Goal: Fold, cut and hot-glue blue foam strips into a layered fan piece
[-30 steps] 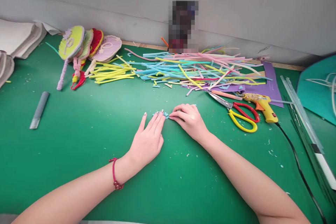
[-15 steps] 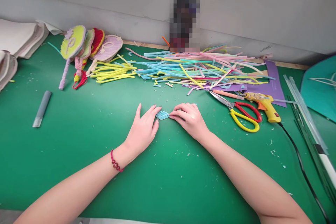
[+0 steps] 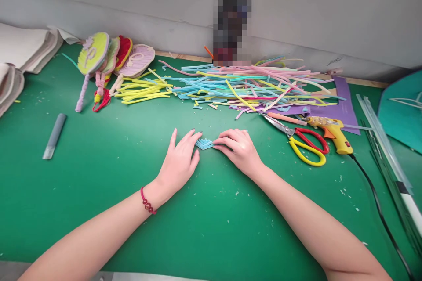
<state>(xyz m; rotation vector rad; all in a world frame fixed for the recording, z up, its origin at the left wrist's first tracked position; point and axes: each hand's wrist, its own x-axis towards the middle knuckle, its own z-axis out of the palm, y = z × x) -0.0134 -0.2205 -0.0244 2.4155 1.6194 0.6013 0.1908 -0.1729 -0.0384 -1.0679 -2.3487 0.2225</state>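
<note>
Pinching one end of a small blue piece (image 3: 205,143) between the far and near edges of the worktop (image 3: 211,215), the right hand (image 3: 240,149) faces the left hand (image 3: 178,162) (fingers loosely parted, touching the other end)

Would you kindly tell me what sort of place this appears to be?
It looks like a handicraft workspace, perhaps a small workshop: colourful pipe cleaners are heaped across the back of the table, with a yellow glue gun and decorative fan-shaped pieces nearby.
</note>
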